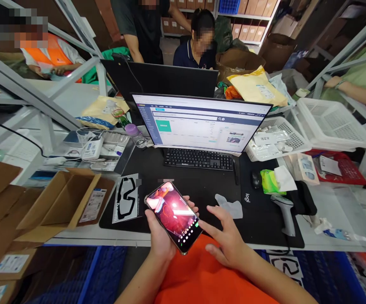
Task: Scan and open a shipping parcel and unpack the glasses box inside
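While the left hand (159,241) clasps a phone (173,216), the right hand (229,241) has fingers spread near the "logi" mat (202,182).

Standing by the desk, what I see of this person is mostly a stretch of bright orange cloth (202,276), plain and matte. It has no print or seam that I can make out, only a few soft folds, and it fills the space low down between the arms. Whether it is a shirt front or trousers I cannot tell from here. The left forearm (140,285) and the right forearm (274,280) are bare right to the edge of the view, so any sleeve ends higher up, out of sight. The left hand (159,240) and the right hand (229,242) are bare as well, with slim fingers. The nails are too small to judge.
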The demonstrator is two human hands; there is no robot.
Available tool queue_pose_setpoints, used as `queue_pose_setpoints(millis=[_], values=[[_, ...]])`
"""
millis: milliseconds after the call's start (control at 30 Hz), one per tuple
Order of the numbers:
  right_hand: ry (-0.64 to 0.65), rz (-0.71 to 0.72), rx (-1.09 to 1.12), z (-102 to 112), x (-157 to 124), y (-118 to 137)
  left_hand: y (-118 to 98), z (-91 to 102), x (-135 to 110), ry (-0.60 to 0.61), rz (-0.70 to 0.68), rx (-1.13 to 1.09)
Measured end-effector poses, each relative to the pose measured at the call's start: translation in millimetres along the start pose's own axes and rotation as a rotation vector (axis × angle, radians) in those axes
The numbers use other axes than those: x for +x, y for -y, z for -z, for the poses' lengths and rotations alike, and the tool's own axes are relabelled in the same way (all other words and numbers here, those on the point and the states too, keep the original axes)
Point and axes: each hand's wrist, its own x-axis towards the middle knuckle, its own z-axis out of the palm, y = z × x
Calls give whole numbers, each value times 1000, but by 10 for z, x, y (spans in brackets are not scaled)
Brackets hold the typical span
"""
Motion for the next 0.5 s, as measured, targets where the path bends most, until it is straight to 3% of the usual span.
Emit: queue_pose_setpoints(millis=[100, 167, 267, 333, 400, 500], values=[[-82, -164, 91, 34, -73, -123, -3, 3, 6, -13, 12, 13], [-182, -327, 43, 41, -184, -391, -15, -11, 11, -23, 15, 32], [-300, -576, -278, 30, -451, -1066, -30, -27, 53, -48, 46, 53], [-343, -662, -383, 27, -678, -1575, -17, 7, 132, -72, 115, 71], [-356, -716, -462, 32, -906, -2012, 31, 104, 270, -106, 217, 116], [-346, -758, -548, 39, -1175, -2444, 182, 370, 571, -210, 323, 246]])
